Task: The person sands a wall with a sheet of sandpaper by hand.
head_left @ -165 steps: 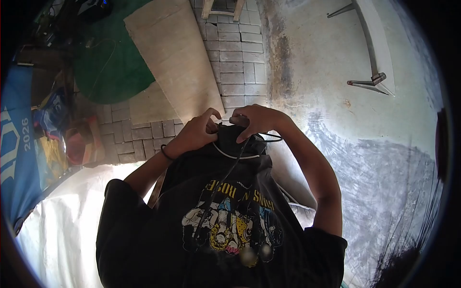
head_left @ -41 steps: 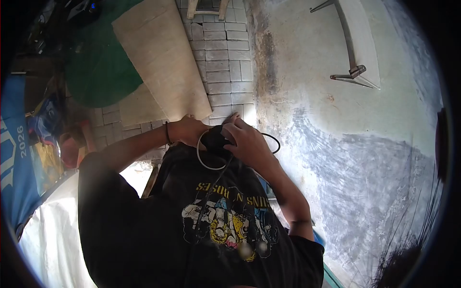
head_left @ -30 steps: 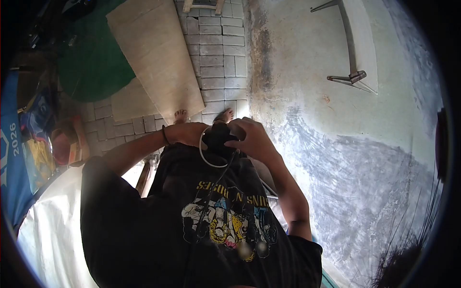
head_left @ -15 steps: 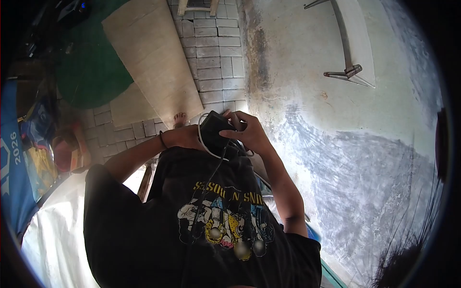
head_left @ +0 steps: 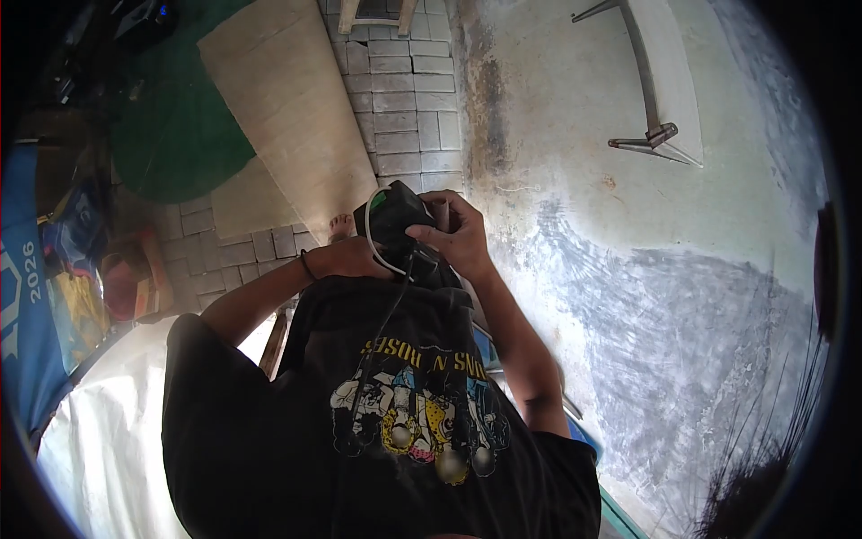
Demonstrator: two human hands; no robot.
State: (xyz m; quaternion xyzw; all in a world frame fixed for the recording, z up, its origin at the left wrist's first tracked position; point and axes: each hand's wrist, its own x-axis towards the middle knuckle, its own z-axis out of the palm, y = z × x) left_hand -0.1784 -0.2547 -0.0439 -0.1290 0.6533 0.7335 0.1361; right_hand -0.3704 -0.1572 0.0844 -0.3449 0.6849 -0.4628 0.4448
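Note:
In front of my waist is a black box-like device with a small green patch on its upper side. A white cable loops around its left side, and a thin dark cord runs down over my shirt. My left hand grips the device from the left and below, its fingers mostly hidden behind it. From the right, my right hand is closed on the device, thumb pressed on its near face and fingers curled over the far right edge.
A rough plastered wall stands close on my right, with a metal bracket on it. Ahead, a tan board lies on paving bricks beside a green mat. Wooden legs show at the top. A blue banner is at left.
The black device has tilted in my hands, bringing the green patch into view. My right hand has shifted slightly up and left along with it.

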